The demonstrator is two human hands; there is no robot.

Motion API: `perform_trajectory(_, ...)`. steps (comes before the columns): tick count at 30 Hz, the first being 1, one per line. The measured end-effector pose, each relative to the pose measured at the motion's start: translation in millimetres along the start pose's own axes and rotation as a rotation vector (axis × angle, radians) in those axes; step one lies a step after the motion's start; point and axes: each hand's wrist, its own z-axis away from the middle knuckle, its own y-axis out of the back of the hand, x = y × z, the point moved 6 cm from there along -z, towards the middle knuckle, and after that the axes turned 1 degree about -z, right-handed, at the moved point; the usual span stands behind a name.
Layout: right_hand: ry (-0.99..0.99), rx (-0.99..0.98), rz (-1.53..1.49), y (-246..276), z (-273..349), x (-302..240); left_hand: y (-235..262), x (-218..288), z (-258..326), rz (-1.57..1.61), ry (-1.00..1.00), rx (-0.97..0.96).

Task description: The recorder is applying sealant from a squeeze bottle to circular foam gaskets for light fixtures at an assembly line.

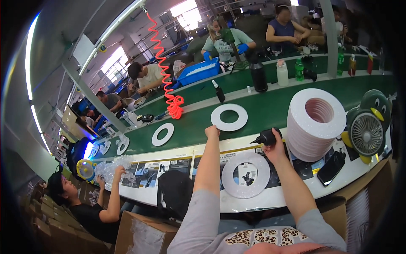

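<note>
My left hand (212, 131) is stretched out over the green belt, its fingers closed at the near left edge of a flat white ring (241, 117). In my right hand (275, 148) is a small black squeeze bottle (266, 136), tilted with its pointed nozzle to the left. Below that bottle, another white ring (228, 174) lies flat on the printed sheets of the worktable. A tall stack of white rings (311, 135) stands just right of my right hand.
A penguin-shaped fan (367, 131) and a phone (332, 168) are at the right. More rings, one nearby (163, 134), lie leftward along the belt (190, 127). A red coiled hose (174, 106) hangs above it. A co-worker (80, 203) handles clear plastic at the left.
</note>
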Motion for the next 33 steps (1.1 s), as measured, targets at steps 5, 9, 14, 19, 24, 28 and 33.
perform_trajectory(5, 0.003, -0.012, -0.05, -6, 1, 0, 10, 23, -16, -0.874, -0.269, -0.15)
perform_trajectory(9, 0.011, -0.023, -0.068, 1, -7, 1, 21, 39, 35, -1.079, -0.569, -0.096)
perform_trajectory(14, 0.001, 0.023, -0.051, 0, 2, -1, 27, 41, 125, -0.777, -0.76, -0.348)
perform_trajectory(19, -0.015, 0.04, -0.02, -15, 10, 6, 36, 28, 182, -0.746, -0.68, -0.428)
perform_trajectory(24, 0.083, 0.021, 0.278, -11, 12, 5, 40, 26, 192, -0.776, -0.723, -0.455)
perform_trajectory(28, 0.355, 0.181, 0.564, -33, 37, -3, 40, 28, 197, -0.939, -0.694, -0.53)
perform_trajectory(33, 0.706, -0.052, 1.111, -55, 56, -8, 37, 17, 200, -0.96, -0.728, -0.541)
